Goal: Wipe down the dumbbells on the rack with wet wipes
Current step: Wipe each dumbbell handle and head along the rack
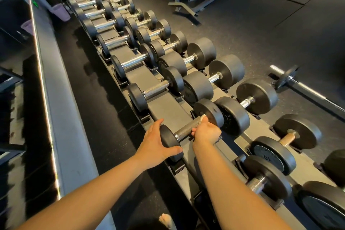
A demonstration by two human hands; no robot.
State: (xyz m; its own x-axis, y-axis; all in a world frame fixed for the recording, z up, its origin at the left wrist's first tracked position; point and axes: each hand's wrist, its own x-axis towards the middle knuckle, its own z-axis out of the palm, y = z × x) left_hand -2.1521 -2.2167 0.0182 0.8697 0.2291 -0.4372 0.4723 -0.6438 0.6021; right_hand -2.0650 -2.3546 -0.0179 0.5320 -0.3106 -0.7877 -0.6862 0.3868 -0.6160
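Observation:
A small black dumbbell (184, 129) with a knurled steel handle lies on the upper row of the long dark rack (168, 106). My left hand (156, 145) grips its near weight head, thumb across the front. My right hand (206, 132) is curled round the handle close to the far head, with a white wet wipe (202, 117) pressed between fingers and steel. Only a corner of the wipe shows above my fingers.
Several more dumbbells fill both rows of the rack, heavier ones (244, 102) on the lower row to the right. A barbell (306, 86) lies on the black floor at right. A bench frame (183, 3) stands farther back. A mirrored wall ledge (56, 99) runs along the left.

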